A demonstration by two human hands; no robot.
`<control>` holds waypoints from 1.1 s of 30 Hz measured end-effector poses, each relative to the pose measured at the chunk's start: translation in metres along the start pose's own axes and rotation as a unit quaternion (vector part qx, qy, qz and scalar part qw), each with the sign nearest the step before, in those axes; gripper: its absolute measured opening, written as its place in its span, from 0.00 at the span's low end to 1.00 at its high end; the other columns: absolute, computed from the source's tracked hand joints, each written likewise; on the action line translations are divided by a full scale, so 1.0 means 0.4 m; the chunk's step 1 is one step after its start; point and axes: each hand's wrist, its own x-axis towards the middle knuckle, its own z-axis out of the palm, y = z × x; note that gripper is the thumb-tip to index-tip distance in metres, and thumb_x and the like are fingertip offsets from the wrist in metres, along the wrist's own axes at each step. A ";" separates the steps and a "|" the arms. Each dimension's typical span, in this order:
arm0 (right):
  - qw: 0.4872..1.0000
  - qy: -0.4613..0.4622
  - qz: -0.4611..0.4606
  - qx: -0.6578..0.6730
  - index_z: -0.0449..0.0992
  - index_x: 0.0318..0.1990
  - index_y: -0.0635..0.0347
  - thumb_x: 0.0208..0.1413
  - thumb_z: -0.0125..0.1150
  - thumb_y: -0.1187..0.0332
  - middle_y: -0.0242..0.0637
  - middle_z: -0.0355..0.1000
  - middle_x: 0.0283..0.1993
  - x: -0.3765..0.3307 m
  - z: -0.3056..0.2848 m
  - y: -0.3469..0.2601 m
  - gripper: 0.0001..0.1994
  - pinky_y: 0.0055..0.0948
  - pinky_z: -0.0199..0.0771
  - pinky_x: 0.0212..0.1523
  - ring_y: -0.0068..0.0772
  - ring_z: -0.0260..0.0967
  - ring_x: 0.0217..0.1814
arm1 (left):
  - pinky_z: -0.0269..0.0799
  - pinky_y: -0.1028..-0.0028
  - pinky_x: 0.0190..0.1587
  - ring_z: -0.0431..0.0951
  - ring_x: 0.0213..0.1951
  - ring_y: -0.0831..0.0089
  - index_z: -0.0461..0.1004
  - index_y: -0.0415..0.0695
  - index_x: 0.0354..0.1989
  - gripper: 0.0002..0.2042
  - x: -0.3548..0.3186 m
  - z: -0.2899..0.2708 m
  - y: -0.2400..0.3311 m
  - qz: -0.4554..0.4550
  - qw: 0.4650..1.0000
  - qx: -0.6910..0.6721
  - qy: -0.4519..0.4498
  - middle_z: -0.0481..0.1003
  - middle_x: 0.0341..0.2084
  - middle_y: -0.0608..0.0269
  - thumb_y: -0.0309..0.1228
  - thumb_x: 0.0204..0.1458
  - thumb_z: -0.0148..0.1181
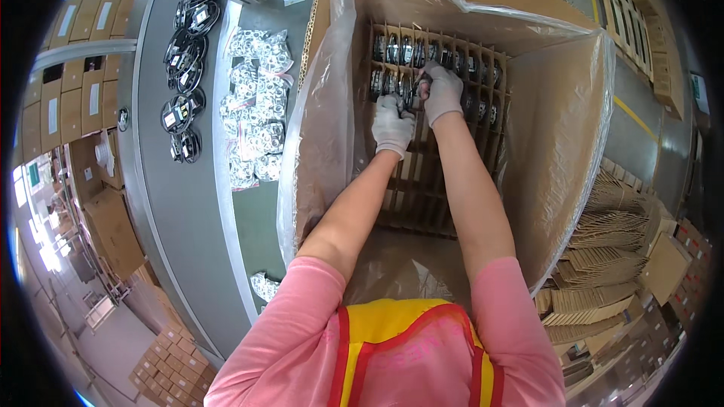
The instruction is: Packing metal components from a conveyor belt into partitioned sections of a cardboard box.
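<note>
Both my hands, in white gloves, reach down into a deep cardboard box [554, 136] lined with clear plastic. Inside it stands a cardboard divider grid [430, 185], its far rows filled with black coiled parts [392, 49] that carry white labels. My left hand [392, 126] is at the second row, its fingers curled at the top of the cells. Slightly farther and to the right, my right hand [443, 94] is closed, fingers bent toward a dark part between the hands. What either hand grips is hidden by the fingers.
Left of the box runs a grey conveyor [185, 211] with several black coils [181, 109]. Bags of small silvery-white rings [256, 105] lie beside the box. Folded cardboard [607, 237] is stacked at right; a wooden pallet [622, 11] lies at far right.
</note>
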 end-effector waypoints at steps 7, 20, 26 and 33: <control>0.994 -0.086 0.065 0.019 0.74 0.25 0.67 0.45 0.59 0.72 0.37 0.71 0.24 0.042 0.002 -0.051 0.06 0.24 0.68 0.23 0.28 0.69 0.23 | 0.66 0.62 0.35 0.69 0.31 0.57 0.65 0.44 0.30 0.11 -0.008 0.007 -0.005 0.046 0.996 -0.068 0.028 0.65 0.31 0.56 0.21 0.37 0.56; 0.744 -0.067 -0.431 -0.505 0.73 0.45 0.58 0.54 0.52 0.73 0.43 0.75 0.35 -0.052 -0.117 0.014 0.12 0.33 0.72 0.37 0.39 0.75 0.38 | 0.68 0.60 0.38 0.72 0.33 0.53 0.67 0.44 0.29 0.11 -0.003 -0.002 -0.017 0.038 0.999 -0.025 -0.023 0.68 0.35 0.56 0.23 0.35 0.61; 0.873 -0.084 -0.316 -0.363 0.72 0.47 0.60 0.63 0.46 0.66 0.41 0.73 0.25 -0.049 -0.137 0.027 0.12 0.31 0.71 0.30 0.33 0.72 0.24 | 0.68 0.61 0.41 0.72 0.34 0.51 0.69 0.42 0.28 0.08 0.053 0.008 -0.024 -0.033 0.998 -0.054 -0.001 0.70 0.31 0.52 0.22 0.38 0.59; 0.998 -0.009 -0.021 -0.058 0.72 0.37 0.58 0.64 0.48 0.62 0.29 0.66 0.20 -0.014 -0.203 0.009 0.10 0.19 0.50 0.10 0.17 0.52 0.12 | 0.69 0.60 0.43 0.74 0.39 0.50 0.70 0.42 0.33 0.08 0.049 -0.015 0.014 -0.037 0.999 0.013 -0.024 0.71 0.36 0.50 0.21 0.42 0.56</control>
